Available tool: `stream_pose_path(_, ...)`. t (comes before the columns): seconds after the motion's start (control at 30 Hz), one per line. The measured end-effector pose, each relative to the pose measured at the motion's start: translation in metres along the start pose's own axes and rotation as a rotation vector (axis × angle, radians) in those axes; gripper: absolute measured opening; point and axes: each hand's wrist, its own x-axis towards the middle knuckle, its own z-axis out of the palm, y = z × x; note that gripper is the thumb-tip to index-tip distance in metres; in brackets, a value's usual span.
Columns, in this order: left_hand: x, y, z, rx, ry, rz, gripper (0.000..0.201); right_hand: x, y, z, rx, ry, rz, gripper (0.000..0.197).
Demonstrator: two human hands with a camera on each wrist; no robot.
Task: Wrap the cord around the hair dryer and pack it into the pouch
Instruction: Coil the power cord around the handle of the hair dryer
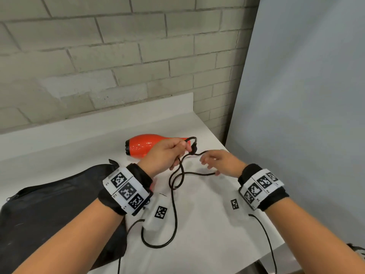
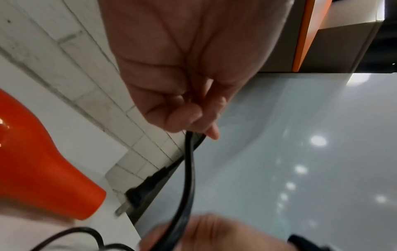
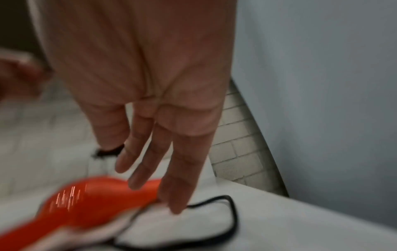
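Note:
An orange hair dryer (image 1: 146,145) lies on its side on the white counter (image 1: 79,139), nozzle end pointing left. Its black cord (image 1: 173,194) trails toward me in loose loops. My left hand (image 1: 167,153) is raised just in front of the dryer and pinches the cord (image 2: 189,161) near its end, so the plug (image 2: 137,195) dangles below the fingers. My right hand (image 1: 215,161) hovers to the right with straight, spread fingers (image 3: 150,161), and a loop of cord (image 3: 225,212) runs by its fingertips. The black pouch (image 1: 49,204) lies flat at the left under my left forearm.
A brick wall (image 1: 98,56) backs the counter, and a grey panel (image 1: 306,115) stands close along its right edge. Two white marker tags (image 1: 161,212) (image 1: 234,204) lie on the counter near my wrists. Thin black cables hang from both wristbands.

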Motion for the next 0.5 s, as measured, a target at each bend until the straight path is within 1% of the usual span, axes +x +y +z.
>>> stream_pose_path(0.03,0.001,0.001,-0.007,0.001,0.01,0.003,0.03,0.006,0.007,0.006,-0.241,-0.07,0.004,0.025)
stream_pose_path(0.07,0.002,0.002,-0.011,0.002,0.012,0.005,0.03,0.01,0.012,0.012,-0.425,-0.137,0.013,0.033)
stream_pose_path(0.1,0.004,0.002,-0.014,0.003,0.012,0.009,0.03,0.012,0.014,0.018,-0.53,-0.192,0.018,0.039)
stream_pose_path(0.17,0.009,0.006,-0.017,-0.008,0.021,0.014,0.029,0.013,0.016,0.025,-0.602,-0.235,0.019,0.043)
stream_pose_path(0.23,0.016,0.012,-0.02,-0.049,0.052,0.02,0.029,0.013,0.019,0.028,-0.597,-0.2,0.036,0.037)
stream_pose_path(0.3,0.022,0.019,-0.023,-0.072,0.111,0.066,0.029,0.008,0.021,0.027,-0.686,-0.193,0.072,0.029)
stream_pose_path(0.33,0.025,0.022,-0.025,-0.062,0.145,0.1,0.029,0.005,0.022,0.026,-0.759,-0.225,0.104,0.027)
stream_pose_path(0.4,0.029,0.027,-0.029,-0.046,0.209,0.159,0.029,-0.001,0.024,0.023,-0.887,-0.335,0.155,0.027)
stream_pose_path(0.47,0.032,0.03,-0.033,-0.03,0.259,0.208,0.028,-0.007,0.024,0.017,-0.952,-0.448,0.231,0.03)
stream_pose_path(0.5,0.032,0.03,-0.035,-0.014,0.27,0.227,0.027,-0.009,0.023,0.013,-0.953,-0.476,0.269,0.033)
